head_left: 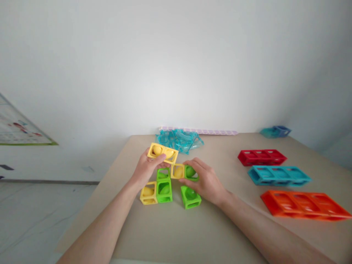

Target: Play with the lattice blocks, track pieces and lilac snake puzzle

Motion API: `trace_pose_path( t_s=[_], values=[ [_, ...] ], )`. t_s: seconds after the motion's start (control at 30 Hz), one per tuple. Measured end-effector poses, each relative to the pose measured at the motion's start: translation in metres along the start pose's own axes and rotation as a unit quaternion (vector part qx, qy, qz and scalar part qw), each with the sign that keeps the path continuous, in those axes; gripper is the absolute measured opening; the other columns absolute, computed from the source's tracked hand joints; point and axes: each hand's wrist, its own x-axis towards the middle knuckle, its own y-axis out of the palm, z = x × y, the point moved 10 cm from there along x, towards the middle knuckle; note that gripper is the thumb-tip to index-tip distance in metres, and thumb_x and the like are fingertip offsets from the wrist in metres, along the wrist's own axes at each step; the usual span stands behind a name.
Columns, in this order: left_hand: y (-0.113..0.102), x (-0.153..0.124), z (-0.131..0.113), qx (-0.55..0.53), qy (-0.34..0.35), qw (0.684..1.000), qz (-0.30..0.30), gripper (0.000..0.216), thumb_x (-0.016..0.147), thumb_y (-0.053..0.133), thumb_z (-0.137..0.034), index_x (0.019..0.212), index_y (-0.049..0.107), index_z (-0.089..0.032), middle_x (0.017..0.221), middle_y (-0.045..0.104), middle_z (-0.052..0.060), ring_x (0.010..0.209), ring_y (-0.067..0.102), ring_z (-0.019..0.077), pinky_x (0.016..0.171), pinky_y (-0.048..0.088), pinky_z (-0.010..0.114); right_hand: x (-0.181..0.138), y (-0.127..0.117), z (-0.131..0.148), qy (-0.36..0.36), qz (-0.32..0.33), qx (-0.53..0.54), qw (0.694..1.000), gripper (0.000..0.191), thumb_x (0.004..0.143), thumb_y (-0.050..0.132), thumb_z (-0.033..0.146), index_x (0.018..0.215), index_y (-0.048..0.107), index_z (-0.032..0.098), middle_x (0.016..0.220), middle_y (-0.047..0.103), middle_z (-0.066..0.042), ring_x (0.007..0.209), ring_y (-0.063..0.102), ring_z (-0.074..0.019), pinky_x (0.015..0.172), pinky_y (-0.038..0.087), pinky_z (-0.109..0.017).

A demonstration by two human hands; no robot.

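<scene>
In my left hand [150, 165] is a yellow double block [163, 152], two open-sided cubes joined side by side, raised over the table. My right hand [205, 179] pinches a green cube block [190, 172] that adjoins a yellow cube block [178, 171]. In front of my left hand, another yellow cube [148, 193] sits against a green cube [164, 191], with one more green cube [163, 173] behind that. A separate green cube [190, 197] rests just below my right hand. Fingers partly cover the held pieces.
On the right of the table [220, 231] lie a red triple block [261, 157], a teal triple block [278, 175] and an orange triple block [305, 205]. Crumpled teal plastic [180, 139] and a patterned strip [209, 131] lie along the wall. A blue block [281, 131] is at the back right.
</scene>
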Motion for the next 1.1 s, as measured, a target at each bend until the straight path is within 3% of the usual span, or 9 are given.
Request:
trace_pose_path(
  t_s=[0.17,0.3,0.4,0.5,0.6,0.77,0.97,1.1],
  values=[
    [-0.006,0.001,-0.007,-0.047,0.019,0.998,-0.024,0.035,0.072,0.071,-0.033,0.098,0.053,-0.017,0.080,0.068,0.002,0.058,0.064,0.0163,0.058,0.054,0.032,0.000,-0.019,-0.007,0.010,-0.065,-0.018,0.998,0.035,0.080,0.071,0.031,0.109,0.058,0.018,0.093,0.062,-0.005,0.082,0.062,-0.0183,0.077,0.051,-0.029],
    [-0.017,-0.001,-0.014,-0.084,0.051,0.994,-0.052,0.038,0.072,0.070,-0.029,0.106,0.053,-0.022,0.086,0.064,-0.002,0.071,0.063,0.0137,0.061,0.051,0.024,-0.004,-0.044,-0.015,0.033,-0.149,-0.044,0.987,0.035,0.079,0.071,0.038,0.105,0.058,0.018,0.090,0.063,-0.006,0.081,0.063,-0.0199,0.076,0.051,-0.031],
    [-0.006,-0.005,-0.012,-0.036,0.037,0.999,0.017,0.039,0.073,0.069,-0.031,0.109,0.057,-0.022,0.086,0.064,-0.002,0.073,0.061,0.0145,0.065,0.050,0.025,-0.007,-0.052,-0.011,0.023,-0.178,-0.043,0.983,0.036,0.080,0.071,0.039,0.105,0.058,0.018,0.090,0.063,-0.007,0.081,0.063,-0.0200,0.075,0.051,-0.031],
    [0.017,-0.013,-0.006,0.018,-0.001,0.992,0.128,0.053,0.075,0.069,-0.033,0.126,0.053,-0.023,0.087,0.065,0.001,0.072,0.061,0.0159,0.065,0.048,0.025,-0.007,-0.051,-0.001,-0.006,-0.173,-0.026,0.984,0.038,0.079,0.072,0.040,0.107,0.057,0.018,0.089,0.063,-0.006,0.080,0.062,-0.0192,0.071,0.051,-0.030],
    [0.029,-0.019,-0.007,0.047,-0.013,0.983,0.178,0.063,0.075,0.069,-0.033,0.133,0.049,-0.023,0.095,0.067,0.003,0.079,0.062,0.0185,0.068,0.048,0.025,-0.007,-0.045,0.008,-0.039,-0.141,0.001,0.989,0.041,0.080,0.071,0.040,0.112,0.056,0.019,0.094,0.063,-0.007,0.083,0.063,-0.0194,0.073,0.052,-0.030],
    [0.030,-0.020,-0.013,0.066,0.006,0.982,0.178,0.057,0.075,0.070,-0.035,0.127,0.052,-0.022,0.097,0.066,0.005,0.081,0.062,0.0194,0.068,0.048,0.025,-0.009,-0.041,0.007,-0.028,-0.129,0.016,0.991,0.041,0.081,0.069,0.042,0.114,0.056,0.022,0.099,0.064,-0.009,0.088,0.063,-0.0216,0.076,0.052,-0.033],
    [0.031,-0.022,-0.011,0.112,0.036,0.977,0.176,0.059,0.067,0.078,-0.026,0.118,0.049,-0.024,0.090,0.062,0.000,0.077,0.060,0.0159,0.066,0.048,0.023,-0.014,-0.053,-0.001,0.052,-0.199,-0.003,0.979,0.040,0.083,0.068,0.038,0.116,0.055,0.021,0.098,0.062,-0.008,0.088,0.061,-0.0222,0.078,0.052,-0.034],
    [0.033,-0.023,-0.011,0.117,0.042,0.980,0.156,0.055,0.067,0.079,-0.026,0.112,0.047,-0.024,0.093,0.063,0.000,0.080,0.061,0.0157,0.068,0.049,0.023,-0.013,-0.037,0.019,-0.021,-0.143,0.048,0.988,0.048,0.087,0.059,0.024,0.134,0.047,0.021,0.101,0.056,-0.009,0.091,0.058,-0.0211,0.079,0.052,-0.034]
  ],
)
